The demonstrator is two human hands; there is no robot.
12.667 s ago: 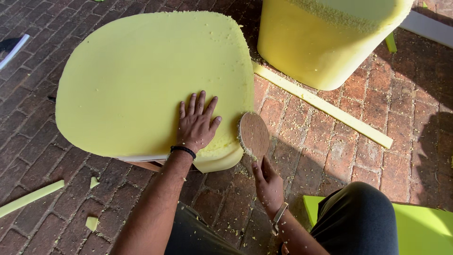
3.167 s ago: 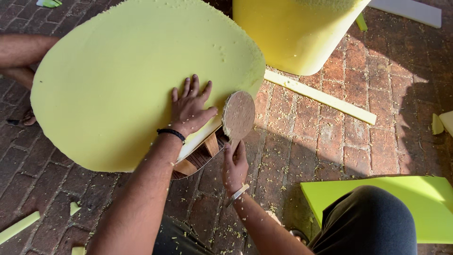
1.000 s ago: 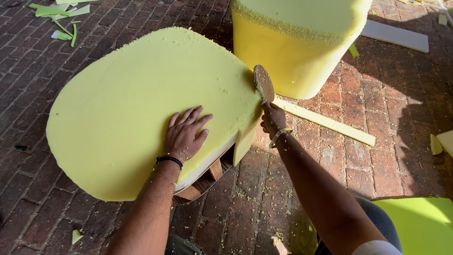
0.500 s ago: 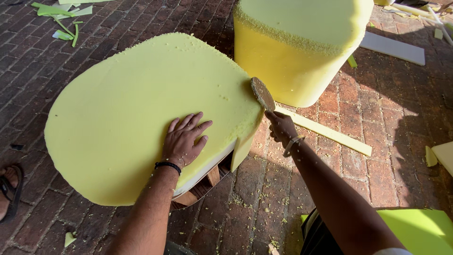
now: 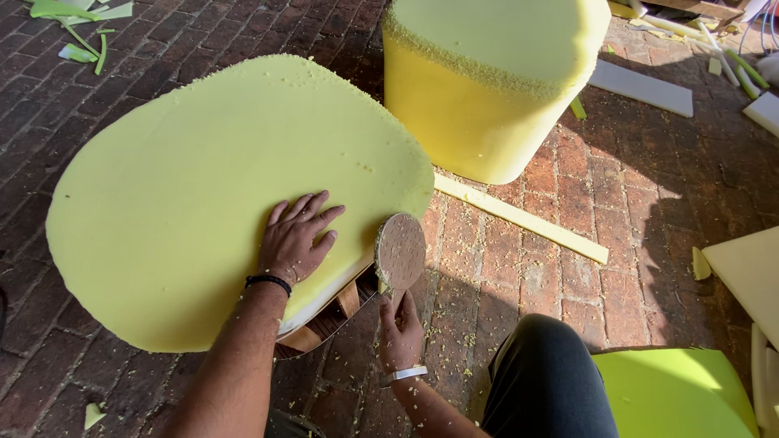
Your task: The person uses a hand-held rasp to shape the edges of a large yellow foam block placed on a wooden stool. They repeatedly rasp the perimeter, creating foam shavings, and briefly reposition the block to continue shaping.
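Note:
A broad, rounded slab of yellow-green foam lies on a low wooden frame above the brick floor. My left hand presses flat on the slab near its lower right edge, fingers spread, a dark band at the wrist. My right hand grips the handle of a round, brown sanding paddle. The paddle's disc stands upright against the slab's right edge. A pale band circles my right wrist.
A tall yellow foam block stands at the back right. A long foam strip lies on the bricks beside it. Foam offcuts and crumbs litter the floor. My dark-trousered knee and another foam sheet sit lower right.
My right hand has brought the paddle down from the slab's upper right edge to its lower right edge, nearer to me. The left hand stays pressed on the foam.

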